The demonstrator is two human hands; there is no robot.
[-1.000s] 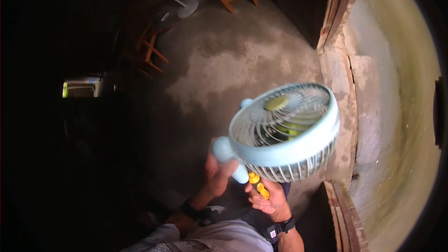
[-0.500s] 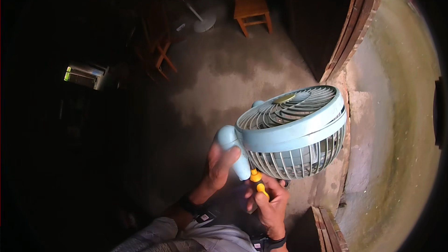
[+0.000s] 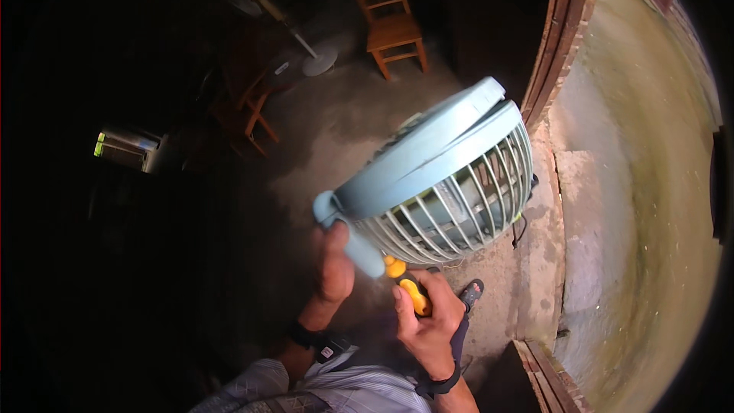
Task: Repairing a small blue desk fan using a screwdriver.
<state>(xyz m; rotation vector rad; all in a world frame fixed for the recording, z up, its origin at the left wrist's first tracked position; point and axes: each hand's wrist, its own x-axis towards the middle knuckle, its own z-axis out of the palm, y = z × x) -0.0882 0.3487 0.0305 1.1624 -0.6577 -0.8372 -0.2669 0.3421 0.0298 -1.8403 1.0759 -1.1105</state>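
Note:
I hold up a light blue fan (image 3: pixel 436 153) with a round wire cage, tilted so its right side is higher. Between its front ring and rear cage a gap shows at the upper right. My left hand (image 3: pixel 334 266) is closed round the fan's blue stand arm (image 3: pixel 361 251) at the lower left. A yellow-and-black screwdriver (image 3: pixel 414 294) is gripped in my right hand (image 3: pixel 434 321), just below the cage. Its front end points up at the fan's underside, beside the stand arm; the tip itself is hidden.
A wooden chair (image 3: pixel 394 30) stands at the back, left of a wooden door frame (image 3: pixel 562 30). Farther left are a pedestal fan (image 3: pixel 317 61) and a dark wooden chair (image 3: pixel 256 118). A stone sill (image 3: pixel 543 260) runs along the right, and my shoe (image 3: pixel 472 293) shows below.
The fan has tipped, its right side rising, so its front grille is now almost edge-on. The ring gap looks wider. Both hands have shifted left in the view with it.

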